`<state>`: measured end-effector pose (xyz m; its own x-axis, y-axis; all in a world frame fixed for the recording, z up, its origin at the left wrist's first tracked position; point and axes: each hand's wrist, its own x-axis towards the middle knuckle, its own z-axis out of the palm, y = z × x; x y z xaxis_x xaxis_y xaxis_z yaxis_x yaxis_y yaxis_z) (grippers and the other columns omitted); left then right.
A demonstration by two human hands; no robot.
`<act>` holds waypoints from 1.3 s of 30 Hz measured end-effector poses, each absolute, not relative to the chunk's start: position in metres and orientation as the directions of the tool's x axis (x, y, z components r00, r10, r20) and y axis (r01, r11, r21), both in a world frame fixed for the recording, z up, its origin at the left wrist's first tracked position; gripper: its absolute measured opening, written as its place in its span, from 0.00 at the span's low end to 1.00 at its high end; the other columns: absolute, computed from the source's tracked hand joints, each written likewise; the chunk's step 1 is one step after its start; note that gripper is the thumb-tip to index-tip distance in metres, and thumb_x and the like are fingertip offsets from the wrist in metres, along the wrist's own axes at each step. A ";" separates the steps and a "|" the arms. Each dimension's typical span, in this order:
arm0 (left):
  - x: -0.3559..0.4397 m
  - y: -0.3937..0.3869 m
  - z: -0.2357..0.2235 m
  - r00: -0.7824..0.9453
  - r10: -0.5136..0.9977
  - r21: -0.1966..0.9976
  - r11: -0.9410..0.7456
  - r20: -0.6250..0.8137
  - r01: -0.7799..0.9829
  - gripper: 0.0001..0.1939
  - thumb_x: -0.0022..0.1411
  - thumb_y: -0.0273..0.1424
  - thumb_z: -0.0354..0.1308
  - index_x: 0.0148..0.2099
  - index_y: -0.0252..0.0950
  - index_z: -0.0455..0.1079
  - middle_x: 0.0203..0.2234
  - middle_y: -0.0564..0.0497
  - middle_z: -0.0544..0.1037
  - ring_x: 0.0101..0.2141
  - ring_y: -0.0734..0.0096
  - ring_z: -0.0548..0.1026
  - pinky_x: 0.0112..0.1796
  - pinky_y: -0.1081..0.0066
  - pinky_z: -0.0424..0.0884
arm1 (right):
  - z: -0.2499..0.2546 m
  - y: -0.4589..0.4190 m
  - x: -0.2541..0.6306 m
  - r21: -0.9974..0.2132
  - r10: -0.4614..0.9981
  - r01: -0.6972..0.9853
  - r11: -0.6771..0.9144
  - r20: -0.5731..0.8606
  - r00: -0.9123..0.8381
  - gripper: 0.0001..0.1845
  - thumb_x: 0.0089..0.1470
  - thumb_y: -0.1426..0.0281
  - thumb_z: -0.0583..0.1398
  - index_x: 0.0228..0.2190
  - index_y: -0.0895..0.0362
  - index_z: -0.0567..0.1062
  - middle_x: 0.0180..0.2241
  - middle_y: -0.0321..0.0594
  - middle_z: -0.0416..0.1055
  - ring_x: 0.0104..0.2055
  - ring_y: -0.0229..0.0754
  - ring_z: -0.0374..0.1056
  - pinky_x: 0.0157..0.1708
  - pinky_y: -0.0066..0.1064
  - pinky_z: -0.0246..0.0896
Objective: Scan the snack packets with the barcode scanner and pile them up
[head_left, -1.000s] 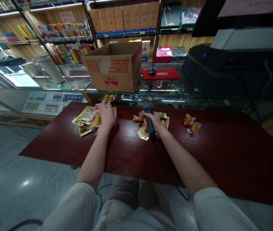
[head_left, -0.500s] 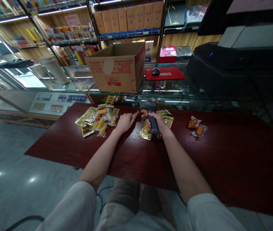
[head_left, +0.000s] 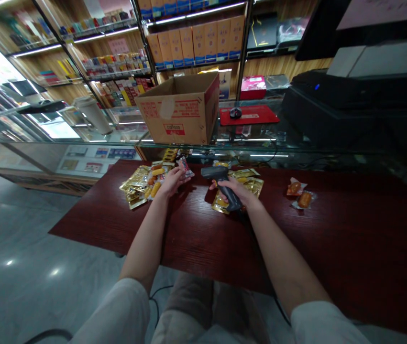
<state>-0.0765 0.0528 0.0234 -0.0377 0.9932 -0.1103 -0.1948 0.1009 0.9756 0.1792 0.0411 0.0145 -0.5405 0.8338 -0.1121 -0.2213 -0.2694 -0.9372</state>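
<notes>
My right hand [head_left: 237, 190] is closed round the grip of a black barcode scanner [head_left: 229, 195], its head tilted toward the left. Under and behind it lie gold foil packets [head_left: 255, 184], partly covered by the scanner and hand. Between the fingers of my left hand [head_left: 172, 181] is a small clear snack packet [head_left: 185, 167] with red and blue print, held up off the table. Just left of that hand spreads a pile of wrapped snacks, with yellow and orange sausage-like pieces [head_left: 156, 177] beside more gold foil packets [head_left: 137, 184].
Two wrapped brown snacks [head_left: 304, 199] lie on the right of the dark red table [head_left: 203, 243]. Behind it, a cardboard box [head_left: 180, 117] and a red mat [head_left: 260, 114] with a mouse [head_left: 235, 112] stand on a glass counter. The scanner's cable runs down over the table's front edge.
My left hand went right from the pile to beside the scanner, picked up a small snack packet, and came back left with it. The scanner has turned its head toward the left.
</notes>
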 end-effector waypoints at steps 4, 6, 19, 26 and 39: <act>-0.077 0.053 0.022 -0.025 0.991 0.964 0.120 -0.130 -0.238 0.05 0.62 0.27 0.61 0.40 0.32 0.68 0.34 0.48 0.80 0.36 0.70 0.82 0.52 0.61 0.74 | 0.014 0.041 0.177 -0.944 0.825 -0.195 -0.267 -0.120 -0.553 0.21 0.41 0.61 0.67 0.36 0.58 0.72 0.39 0.46 0.81 0.15 0.31 0.61 0.11 0.26 0.54; -0.077 0.054 0.021 -0.022 0.990 0.961 0.129 -0.139 -0.246 0.04 0.62 0.25 0.60 0.39 0.32 0.67 0.33 0.49 0.80 0.35 0.71 0.82 0.52 0.59 0.74 | 0.011 0.043 0.177 -0.943 0.819 -0.203 -0.265 -0.109 -0.564 0.21 0.41 0.61 0.67 0.37 0.57 0.71 0.40 0.46 0.81 0.15 0.31 0.61 0.12 0.26 0.54; -0.073 0.056 0.020 -0.073 0.997 0.997 0.039 -0.034 0.073 0.11 0.62 0.36 0.59 0.41 0.32 0.71 0.33 0.45 0.80 0.38 0.61 0.80 0.45 0.59 0.76 | 0.007 0.046 0.177 -0.935 0.780 -0.220 -0.280 -0.087 -0.620 0.20 0.43 0.63 0.68 0.36 0.57 0.70 0.30 0.36 0.76 0.15 0.31 0.59 0.12 0.26 0.55; -0.084 0.040 0.044 -0.288 0.847 0.464 0.056 0.447 0.884 0.18 0.64 0.32 0.53 0.54 0.37 0.74 0.49 0.38 0.75 0.52 0.49 0.73 0.54 0.53 0.66 | 0.017 0.042 0.180 -0.934 0.845 -0.261 -0.243 -0.072 -0.529 0.18 0.44 0.62 0.65 0.36 0.56 0.70 0.35 0.43 0.80 0.16 0.31 0.58 0.13 0.26 0.53; -0.091 0.033 0.040 -0.465 0.753 0.296 0.363 0.465 0.883 0.26 0.66 0.30 0.45 0.61 0.25 0.68 0.60 0.28 0.68 0.64 0.40 0.60 0.64 0.35 0.44 | 0.013 0.057 0.207 -0.877 0.919 -0.436 -0.202 -0.016 -0.395 0.16 0.47 0.56 0.63 0.36 0.53 0.72 0.16 0.31 0.62 0.15 0.35 0.53 0.14 0.28 0.53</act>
<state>-0.0910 0.0332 0.0402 -0.4653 0.7533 0.4648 0.8835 0.3632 0.2958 0.2073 0.0574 0.0134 -0.3946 0.9187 -0.0157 -0.4358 -0.2022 -0.8770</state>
